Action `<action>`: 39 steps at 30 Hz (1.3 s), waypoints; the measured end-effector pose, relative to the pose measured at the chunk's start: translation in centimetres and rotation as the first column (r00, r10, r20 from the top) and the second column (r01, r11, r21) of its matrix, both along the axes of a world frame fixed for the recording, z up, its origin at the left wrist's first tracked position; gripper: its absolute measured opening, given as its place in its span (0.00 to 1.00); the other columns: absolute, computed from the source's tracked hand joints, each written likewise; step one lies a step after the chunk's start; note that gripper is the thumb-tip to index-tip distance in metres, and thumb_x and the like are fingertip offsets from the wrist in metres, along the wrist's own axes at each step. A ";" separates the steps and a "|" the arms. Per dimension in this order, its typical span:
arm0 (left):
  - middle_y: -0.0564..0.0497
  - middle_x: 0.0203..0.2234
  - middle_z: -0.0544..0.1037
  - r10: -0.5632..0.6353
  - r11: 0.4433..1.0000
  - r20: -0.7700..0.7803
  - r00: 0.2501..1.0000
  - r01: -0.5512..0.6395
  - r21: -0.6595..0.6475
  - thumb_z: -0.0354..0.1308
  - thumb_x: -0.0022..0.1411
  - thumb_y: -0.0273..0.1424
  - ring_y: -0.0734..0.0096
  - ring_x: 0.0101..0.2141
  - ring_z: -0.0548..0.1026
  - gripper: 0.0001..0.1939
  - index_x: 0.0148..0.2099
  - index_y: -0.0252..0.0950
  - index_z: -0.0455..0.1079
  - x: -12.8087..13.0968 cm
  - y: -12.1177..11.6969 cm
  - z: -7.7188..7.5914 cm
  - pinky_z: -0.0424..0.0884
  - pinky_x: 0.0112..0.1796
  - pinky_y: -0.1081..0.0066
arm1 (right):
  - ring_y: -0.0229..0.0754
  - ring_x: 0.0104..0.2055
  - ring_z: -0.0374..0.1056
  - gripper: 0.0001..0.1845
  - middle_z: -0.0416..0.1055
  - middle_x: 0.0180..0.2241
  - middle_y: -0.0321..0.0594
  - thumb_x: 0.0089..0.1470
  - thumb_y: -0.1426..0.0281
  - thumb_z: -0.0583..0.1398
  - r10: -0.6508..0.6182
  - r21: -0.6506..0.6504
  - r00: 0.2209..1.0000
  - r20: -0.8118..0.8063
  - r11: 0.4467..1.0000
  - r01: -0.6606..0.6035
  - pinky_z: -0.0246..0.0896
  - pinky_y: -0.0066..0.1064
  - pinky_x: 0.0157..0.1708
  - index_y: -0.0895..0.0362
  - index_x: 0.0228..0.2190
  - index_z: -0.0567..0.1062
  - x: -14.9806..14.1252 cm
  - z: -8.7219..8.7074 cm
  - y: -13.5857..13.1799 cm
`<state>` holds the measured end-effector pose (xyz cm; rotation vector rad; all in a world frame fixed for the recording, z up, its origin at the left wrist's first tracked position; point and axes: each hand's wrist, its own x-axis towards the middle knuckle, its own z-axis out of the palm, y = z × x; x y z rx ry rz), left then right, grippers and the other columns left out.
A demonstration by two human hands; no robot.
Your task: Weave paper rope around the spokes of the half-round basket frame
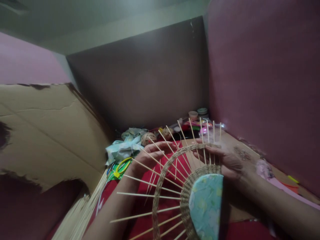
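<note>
A half-round woven fan (pixel 184 186) stands tilted in front of me, with thin sticks spreading outward past a braided outer band. Its half-disc centre is covered in light blue patterned cloth. My right hand (pixel 228 161) grips the fan at its upper right edge, thumb across the braided band and fingers partly hidden behind the sticks. Behind the upper left sticks is my left hand (pixel 150 155), its fingers stretched out toward the right, apparently holding nothing. Whether its fingertips touch any stick, I cannot tell.
Bundled sticks (pixel 77 216) lie at the left beside a torn cardboard sheet (pixel 50 126). Blue cloth (pixel 125 146), yellow-handled scissors (pixel 122 167) and twine balls (pixel 148 139) sit beyond my left hand. Small tubs (pixel 202 111) stand at the back; a red cloth (pixel 142 203) lies below.
</note>
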<state>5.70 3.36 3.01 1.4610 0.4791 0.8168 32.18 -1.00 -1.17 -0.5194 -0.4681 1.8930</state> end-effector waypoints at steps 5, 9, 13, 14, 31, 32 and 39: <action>0.47 0.29 0.77 0.067 0.986 -0.022 0.997 -0.070 -0.153 0.60 0.53 0.28 0.74 0.27 0.74 0.13 0.43 0.32 0.73 1.7 -0.6 -0.5 0.68 0.31 0.74 | 0.43 0.35 0.73 0.13 0.77 0.31 0.42 0.50 0.77 0.56 -0.001 0.021 1.000 0.023 1.000 0.001 0.67 0.39 0.40 0.54 0.37 0.76 -0.2 0.3 -0.1; 0.52 0.20 0.73 0.105 0.975 -0.042 0.994 -0.111 -0.191 0.64 0.50 0.30 0.83 0.19 0.66 0.10 0.36 0.30 0.75 1.7 -0.7 -0.3 0.60 0.20 0.81 | 0.44 0.37 0.72 0.13 0.77 0.32 0.42 0.51 0.77 0.55 -0.022 0.023 1.000 0.018 1.000 0.022 0.66 0.40 0.42 0.55 0.36 0.76 -0.3 0.4 -0.2; 0.47 0.24 0.76 0.117 0.976 -0.061 0.991 -0.126 -0.180 0.61 0.53 0.34 0.78 0.23 0.70 0.13 0.39 0.30 0.75 1.6 -0.6 -0.3 0.63 0.24 0.78 | 0.42 0.37 0.72 0.14 0.77 0.33 0.42 0.51 0.79 0.55 -0.051 -0.035 0.999 -0.002 0.998 0.051 0.66 0.37 0.41 0.56 0.37 0.76 -0.4 0.7 -0.3; 0.46 0.25 0.76 0.103 0.978 -0.103 0.989 -0.120 -0.173 0.60 0.53 0.34 0.76 0.23 0.71 0.13 0.39 0.30 0.74 1.6 -0.5 -0.3 0.63 0.23 0.77 | 0.42 0.37 0.72 0.14 0.77 0.33 0.42 0.51 0.79 0.55 -0.051 -0.046 0.999 -0.004 0.998 0.050 0.67 0.36 0.41 0.56 0.38 0.76 -0.4 0.7 -0.3; 0.47 0.23 0.75 0.057 0.990 -0.213 0.975 -0.082 -0.111 0.61 0.51 0.28 0.77 0.20 0.68 0.05 0.29 0.30 0.70 1.5 -1.1 -0.1 0.61 0.21 0.78 | 0.41 0.37 0.72 0.15 0.76 0.35 0.43 0.51 0.79 0.55 -0.021 -0.030 1.000 0.014 0.999 0.022 0.67 0.34 0.40 0.55 0.39 0.75 -0.4 0.8 -0.2; 0.47 0.23 0.75 0.050 0.989 -0.191 0.980 -0.076 -0.129 0.61 0.51 0.28 0.77 0.20 0.69 0.05 0.30 0.31 0.69 1.5 -1.0 -0.2 0.61 0.21 0.78 | 0.41 0.37 0.72 0.15 0.76 0.35 0.42 0.51 0.78 0.55 -0.015 -0.014 1.000 0.015 1.000 0.015 0.67 0.35 0.41 0.56 0.39 0.75 -0.4 0.7 0.0; 0.55 0.18 0.68 0.141 0.967 -0.070 0.988 -0.152 -0.204 0.61 0.51 0.26 0.82 0.16 0.63 0.05 0.32 0.32 0.68 1.6 -0.5 -0.6 0.58 0.18 0.80 | 0.44 0.39 0.71 0.11 0.76 0.33 0.43 0.50 0.72 0.58 0.026 0.129 0.992 0.123 0.991 -0.042 0.64 0.43 0.42 0.56 0.37 0.76 -0.3 0.7 2.3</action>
